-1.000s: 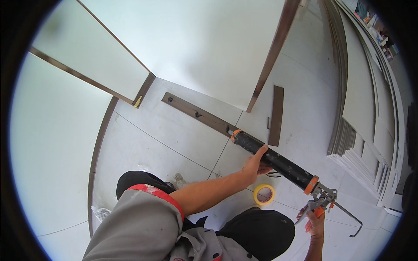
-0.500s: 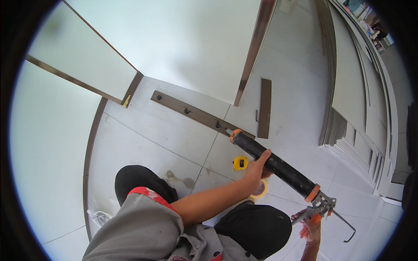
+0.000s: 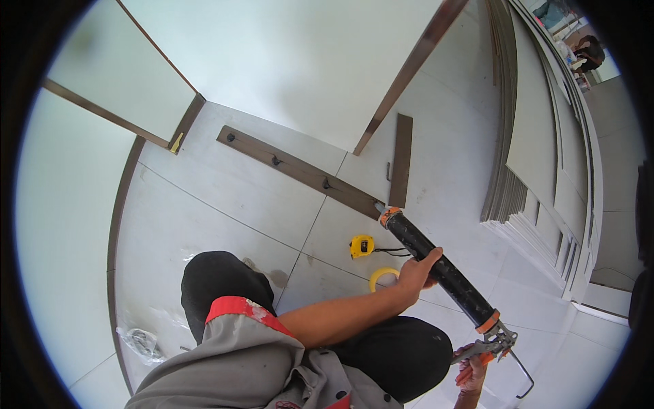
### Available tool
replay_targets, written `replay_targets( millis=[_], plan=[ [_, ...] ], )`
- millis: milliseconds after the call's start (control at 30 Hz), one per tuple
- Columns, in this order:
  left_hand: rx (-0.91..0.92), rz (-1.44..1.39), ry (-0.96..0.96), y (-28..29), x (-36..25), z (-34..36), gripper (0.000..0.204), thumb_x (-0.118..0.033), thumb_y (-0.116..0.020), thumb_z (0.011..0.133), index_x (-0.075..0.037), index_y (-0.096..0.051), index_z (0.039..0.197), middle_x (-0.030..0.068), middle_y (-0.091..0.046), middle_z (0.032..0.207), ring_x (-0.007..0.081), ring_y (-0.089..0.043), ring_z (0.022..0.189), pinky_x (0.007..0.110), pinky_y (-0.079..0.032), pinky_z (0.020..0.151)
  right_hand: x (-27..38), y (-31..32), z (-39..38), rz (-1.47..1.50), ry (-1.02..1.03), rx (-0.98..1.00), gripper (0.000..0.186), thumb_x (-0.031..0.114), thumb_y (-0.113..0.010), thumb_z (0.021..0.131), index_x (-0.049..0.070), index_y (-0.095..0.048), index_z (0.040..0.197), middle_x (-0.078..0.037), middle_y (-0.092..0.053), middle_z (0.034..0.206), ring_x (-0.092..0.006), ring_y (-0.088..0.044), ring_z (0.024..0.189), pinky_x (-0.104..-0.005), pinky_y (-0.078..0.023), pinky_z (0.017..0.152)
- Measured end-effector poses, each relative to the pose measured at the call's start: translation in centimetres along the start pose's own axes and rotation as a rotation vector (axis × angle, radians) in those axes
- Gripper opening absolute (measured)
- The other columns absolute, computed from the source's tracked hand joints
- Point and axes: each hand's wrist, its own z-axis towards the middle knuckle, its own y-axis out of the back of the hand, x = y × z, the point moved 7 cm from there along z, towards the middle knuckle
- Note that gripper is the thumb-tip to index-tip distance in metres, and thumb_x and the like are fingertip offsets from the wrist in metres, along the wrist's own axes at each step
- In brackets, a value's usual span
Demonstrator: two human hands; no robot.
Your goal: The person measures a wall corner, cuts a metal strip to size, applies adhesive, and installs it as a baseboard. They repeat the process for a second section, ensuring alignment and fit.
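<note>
My left hand (image 3: 417,274) is wrapped around the black barrel of a caulking gun (image 3: 443,269) with orange end caps. At its rear, my right hand (image 3: 471,371) grips the handle and trigger. The gun's nozzle is at the right end of a long brown strip (image 3: 300,170) lying on the tiles; whether its tip touches cannot be made out. Three dark blobs of adhesive (image 3: 275,160) sit spaced along that strip. A shorter brown strip (image 3: 400,160) lies beyond the nozzle, with a small dark L-shaped piece (image 3: 388,172) beside it.
A yellow tape measure (image 3: 362,246) and a yellow tape roll (image 3: 383,277) lie near my left forearm. White panels with brown edging (image 3: 272,68) stand ahead and at left. Stacked boards (image 3: 545,163) are at right. A clear plastic bag (image 3: 142,343) lies at lower left. Another person (image 3: 588,53) is at far upper right.
The nozzle has moved right along the long strip, from beside the third blob to the strip's right end. Both hands keep their hold on the gun. The view has shifted slightly.
</note>
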Motion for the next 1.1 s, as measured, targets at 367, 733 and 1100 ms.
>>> replay_targets(
  millis=[367, 733, 1100],
  plan=[
    [0.032, -0.02, 0.079, 0.8, 1.4, 1.8, 0.055, -0.056, -0.078, 0.08, -0.003, -0.067, 0.09, 0.0093, -0.07, 0.083, 0.0168, -0.069, 0.068, 0.028, -0.057, 0.059, 0.4, -0.5, 0.5, -0.031, -0.006, -0.047, 0.031, 0.02, -0.07, 0.089, 0.001, -0.057, 0.111, -0.012, -0.065, 0.09, -0.0073, -0.054, 0.07, -0.0193, -0.043, 0.063],
    [0.068, -0.039, 0.057, 0.7, 0.9, 2.2, 0.054, -0.055, -0.077, 0.081, -0.003, -0.066, 0.091, 0.0089, -0.07, 0.083, 0.0171, -0.069, 0.069, 0.027, -0.058, 0.063, 1.1, -1.4, 0.3, -0.13, 0.019, -0.042, 0.037, 0.025, -0.074, 0.086, 0.001, -0.057, 0.109, -0.013, -0.066, 0.091, -0.0166, -0.062, 0.078, -0.03, -0.049, 0.068],
    [0.073, -0.061, 0.019, 0.7, 0.0, 1.2, 0.05, -0.053, -0.076, 0.083, -0.006, -0.065, 0.094, 0.0065, -0.071, 0.086, 0.0158, -0.07, 0.073, 0.028, -0.059, 0.069, 0.2, 0.1, 1.3, 0.067, 0.073, 0.127, 0.086, 0.071, -0.071, 0.078, -0.002, -0.057, 0.12, -0.019, -0.067, 0.105, -0.0342, -0.069, 0.101, -0.0477, -0.057, 0.091]
  ],
)
